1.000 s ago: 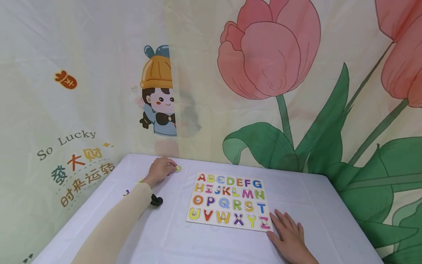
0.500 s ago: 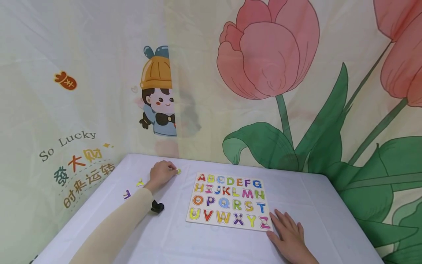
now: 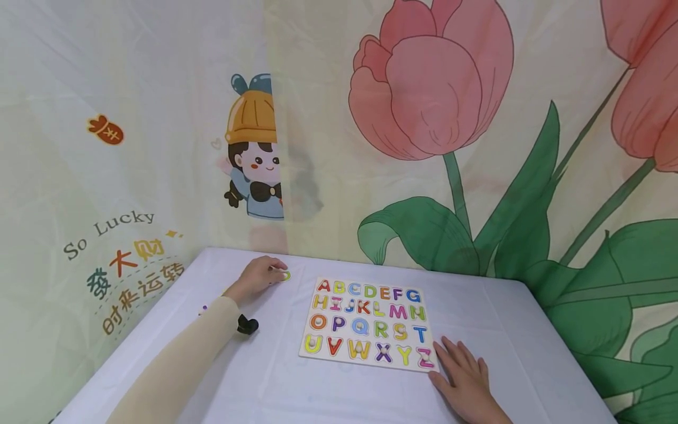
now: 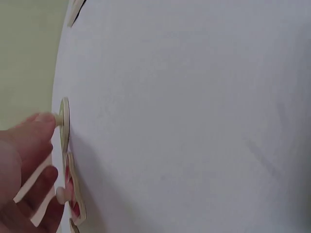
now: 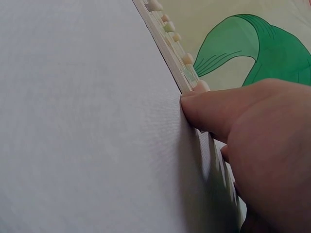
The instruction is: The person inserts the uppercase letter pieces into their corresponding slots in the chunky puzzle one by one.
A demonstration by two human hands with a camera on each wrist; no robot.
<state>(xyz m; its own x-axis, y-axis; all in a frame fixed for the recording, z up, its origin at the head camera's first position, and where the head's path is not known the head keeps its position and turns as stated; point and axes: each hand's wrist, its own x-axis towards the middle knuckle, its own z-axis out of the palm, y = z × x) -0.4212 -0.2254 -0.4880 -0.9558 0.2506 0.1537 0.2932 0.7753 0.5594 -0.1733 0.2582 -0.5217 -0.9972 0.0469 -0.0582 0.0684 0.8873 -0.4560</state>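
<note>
My left hand (image 3: 256, 279) is over the far left of the table, its fingertips at the knob of a small green puzzle piece (image 3: 287, 275). In the left wrist view, that rounded piece (image 4: 65, 125) lies nearly flat, and my thumb and a finger pinch its pale knob. Just beside it is a red knobbed piece (image 4: 74, 194), close to my other fingers. The alphabet puzzle board (image 3: 345, 357) lies mid-table, with rows of coloured letters from A to Z, several bearing knobs. My right hand (image 3: 464, 380) rests at its lower right corner, fingers extended and thumb (image 5: 199, 109) against the edge.
A purple piece (image 3: 204, 309) lies to the left, partly behind my sleeve (image 3: 180, 359). A black device (image 3: 247, 324) is at my left wrist. The white-clothed table (image 3: 318, 394) backs onto a printed curtain with tulips (image 3: 434, 94).
The green piece has come down from a tilted position to lie flatter. My left fingers have spread slightly, and my forearm has shifted, hiding the yellow piece. My right hand and the board stay still.
</note>
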